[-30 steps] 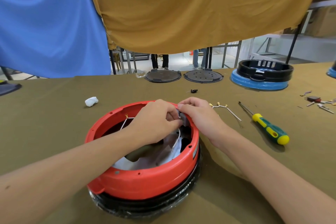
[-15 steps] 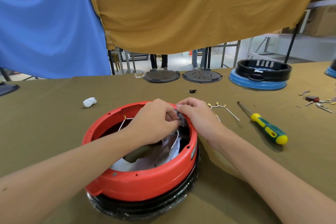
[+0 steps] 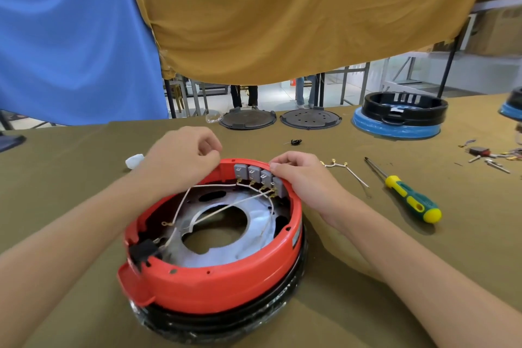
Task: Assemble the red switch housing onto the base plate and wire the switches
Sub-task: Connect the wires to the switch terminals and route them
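The red switch housing point(image 3: 226, 288) sits on a black base plate point(image 3: 226, 325) wrapped in clear film, at the table's centre. Several grey switches point(image 3: 254, 174) line the far inner wall. Thin white wires point(image 3: 214, 210) run from them across the grey inner plate point(image 3: 254, 237) to loose ring terminals. My left hand point(image 3: 180, 158) rests at the far-left rim with its fingers curled, nothing visible in it. My right hand point(image 3: 299, 175) pinches the far-right rim at the rightmost switch, fingers over the edge.
A green-and-yellow screwdriver point(image 3: 406, 196) and a spare wire harness point(image 3: 344, 171) lie to the right. Small terminals point(image 3: 485, 155) are scattered far right. A white wad point(image 3: 134, 161) lies left. Two dark discs point(image 3: 310, 118) and a black-on-blue housing point(image 3: 401, 116) stand at the back.
My left hand has lifted off the switches and drawn back to the far-left rim, uncovering the switch row and wires. My right hand stays at the rim by the switches.
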`<state>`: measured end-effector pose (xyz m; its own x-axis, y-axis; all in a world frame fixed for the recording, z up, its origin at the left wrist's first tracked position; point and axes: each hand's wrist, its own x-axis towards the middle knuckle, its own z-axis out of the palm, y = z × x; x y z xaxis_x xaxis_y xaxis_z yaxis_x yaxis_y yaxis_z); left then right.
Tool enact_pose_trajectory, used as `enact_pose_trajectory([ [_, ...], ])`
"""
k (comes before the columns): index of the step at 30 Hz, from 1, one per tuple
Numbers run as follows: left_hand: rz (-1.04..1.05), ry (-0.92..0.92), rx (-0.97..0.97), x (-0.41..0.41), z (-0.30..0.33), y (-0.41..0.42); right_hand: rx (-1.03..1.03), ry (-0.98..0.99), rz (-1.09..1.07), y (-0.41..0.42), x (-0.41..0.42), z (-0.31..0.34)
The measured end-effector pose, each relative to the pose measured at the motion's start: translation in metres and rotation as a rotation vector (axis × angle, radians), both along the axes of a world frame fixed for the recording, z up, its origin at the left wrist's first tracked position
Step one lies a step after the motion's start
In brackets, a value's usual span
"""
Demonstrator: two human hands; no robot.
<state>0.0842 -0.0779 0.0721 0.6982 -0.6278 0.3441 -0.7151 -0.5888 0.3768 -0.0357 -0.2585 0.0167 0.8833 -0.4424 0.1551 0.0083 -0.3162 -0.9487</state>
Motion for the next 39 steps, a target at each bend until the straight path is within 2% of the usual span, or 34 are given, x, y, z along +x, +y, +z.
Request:
enact_pose_trajectory([
  [2,0.012,0.016,0.095,0.013,-0.002,0.010,-0.022,-0.002,0.023,-0.002,-0.001,0.002],
  [5,-0.034,0.204,0.176,0.021,-0.008,0.020,-0.052,0.001,0.056,-0.007,-0.003,0.004],
  [9,-0.017,0.154,0.191,0.023,-0.009,0.029,-0.028,-0.015,0.068,-0.015,-0.004,0.006],
  [13,0.031,0.085,0.326,0.023,-0.007,0.029,0.036,-0.021,0.092,-0.022,-0.006,0.010],
  [16,0.024,0.197,0.356,0.024,-0.002,0.031,-0.028,0.019,0.109,-0.024,-0.006,0.010],
  [25,-0.251,0.675,-0.121,0.041,-0.022,0.019,-0.043,-0.003,0.098,-0.032,-0.006,0.010],
  [29,-0.369,0.964,-0.359,0.048,-0.041,0.018,-0.061,-0.030,0.118,-0.032,-0.009,0.009],
  [33,-0.386,0.986,-0.443,0.050,-0.044,0.015,-0.165,-0.097,0.173,-0.024,-0.011,0.013],
  [36,-0.369,0.963,-0.453,0.048,-0.045,0.016,-0.173,-0.057,0.299,-0.020,-0.014,0.015],
  [39,-0.347,0.933,-0.430,0.042,-0.043,0.017,-0.204,-0.005,0.319,-0.021,-0.016,0.018],
])
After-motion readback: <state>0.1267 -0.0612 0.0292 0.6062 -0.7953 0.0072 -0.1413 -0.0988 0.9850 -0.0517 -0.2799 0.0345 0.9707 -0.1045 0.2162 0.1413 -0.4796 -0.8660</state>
